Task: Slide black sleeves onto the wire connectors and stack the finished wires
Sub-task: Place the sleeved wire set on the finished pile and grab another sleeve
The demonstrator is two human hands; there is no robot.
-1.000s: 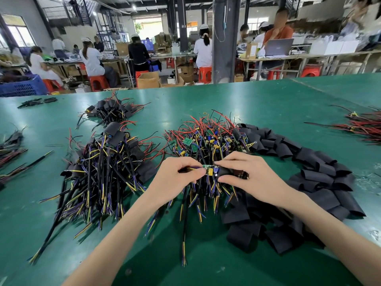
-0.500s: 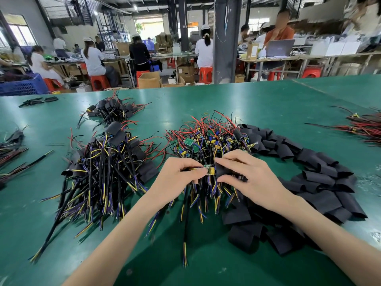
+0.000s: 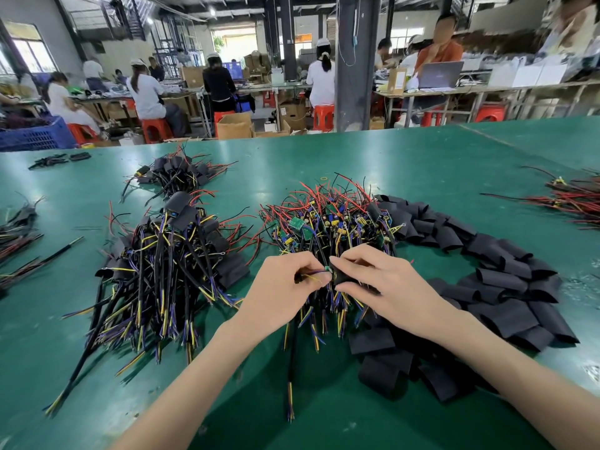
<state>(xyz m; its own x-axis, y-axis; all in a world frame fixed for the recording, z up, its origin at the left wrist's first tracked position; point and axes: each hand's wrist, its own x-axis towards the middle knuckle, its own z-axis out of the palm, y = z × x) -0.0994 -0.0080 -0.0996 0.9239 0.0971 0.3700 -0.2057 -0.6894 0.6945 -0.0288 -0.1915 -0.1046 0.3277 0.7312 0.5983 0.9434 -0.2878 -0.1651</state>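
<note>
My left hand (image 3: 279, 287) pinches the thin coloured wires of one wire connector (image 3: 316, 273), just above the middle pile of unsleeved wires (image 3: 328, 219). My right hand (image 3: 376, 280) grips a black sleeve (image 3: 344, 277) that covers most of that connector; only a small green and yellow bit shows at the sleeve's left mouth. To the left lies the stack of finished sleeved wires (image 3: 162, 254). A long curved heap of loose black sleeves (image 3: 500, 277) runs along the right side.
A smaller bundle of sleeved wires (image 3: 175, 173) lies farther back on the green table (image 3: 357, 157). More wire bundles lie at the left edge (image 3: 16, 235) and at the right edge (image 3: 574, 199). Seated workers and benches fill the background.
The black sleeve has slid left over the connector, hiding most of the green and yellow part. My hands have drawn closer together.
</note>
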